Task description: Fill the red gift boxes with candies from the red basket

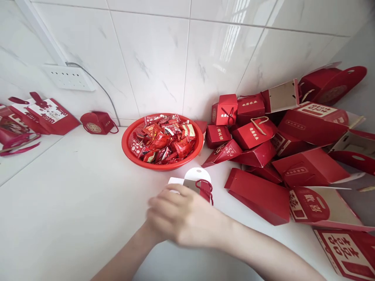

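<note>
You have a white desk (pixel 73 207) before you — on it stand a round red basket (pixel 125 146), a small red box (pixel 96 123), red packages (pixel 58 117) far left, and heaped red cartons (pixel 258 195) right. Whether the open box (pixel 191 185) touches it, you cannot tell.

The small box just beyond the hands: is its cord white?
No: the cord looped on the box is dark red, showing just beyond the right hand.
</note>
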Motion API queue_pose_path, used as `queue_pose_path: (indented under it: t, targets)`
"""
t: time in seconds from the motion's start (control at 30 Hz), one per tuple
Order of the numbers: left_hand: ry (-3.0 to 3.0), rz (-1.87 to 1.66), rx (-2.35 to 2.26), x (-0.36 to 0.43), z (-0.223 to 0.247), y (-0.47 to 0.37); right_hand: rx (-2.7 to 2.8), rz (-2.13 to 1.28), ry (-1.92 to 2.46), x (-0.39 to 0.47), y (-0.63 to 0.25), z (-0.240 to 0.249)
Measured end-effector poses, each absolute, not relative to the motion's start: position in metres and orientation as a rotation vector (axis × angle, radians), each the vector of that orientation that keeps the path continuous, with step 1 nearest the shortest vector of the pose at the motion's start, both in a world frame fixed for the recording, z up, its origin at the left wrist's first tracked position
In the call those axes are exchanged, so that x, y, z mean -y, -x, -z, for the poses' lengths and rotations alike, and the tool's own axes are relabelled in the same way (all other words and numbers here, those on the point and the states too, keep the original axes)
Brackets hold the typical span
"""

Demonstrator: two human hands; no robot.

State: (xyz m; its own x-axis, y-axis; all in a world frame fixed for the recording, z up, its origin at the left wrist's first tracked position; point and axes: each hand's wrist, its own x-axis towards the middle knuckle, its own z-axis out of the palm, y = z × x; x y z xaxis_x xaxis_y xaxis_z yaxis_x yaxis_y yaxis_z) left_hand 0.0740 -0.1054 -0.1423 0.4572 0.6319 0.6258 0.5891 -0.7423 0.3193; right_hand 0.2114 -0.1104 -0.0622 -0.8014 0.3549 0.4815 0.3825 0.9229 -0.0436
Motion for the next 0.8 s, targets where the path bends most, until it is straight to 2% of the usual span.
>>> queue_pose_path:
  t: [0.17, 0.37, 0.6, 0.8]
  targets:
    - [-2.772, -1.097, -0.908, 0.106, 0.141, -0.073, 2.428, -0.197, 0.89, 0.1, -0.258, 0.094]
    - [-2.738, -0.986, -0.925, 0.104, 0.139, -0.071, 2.12, -0.205, 1.114, 0.117, -0.297, 0.116]
    - [-2.508, -0.901, -0.966, 0.102, 0.142, -0.069, 1.776, -0.859, 1.412, 0.117, -0.295, 0.139]
    - [-2.122, -0.896, -1.016, 0.102, 0.16, -0.071, 1.55, -0.996, 1.46, 0.115, -0.278, 0.155]
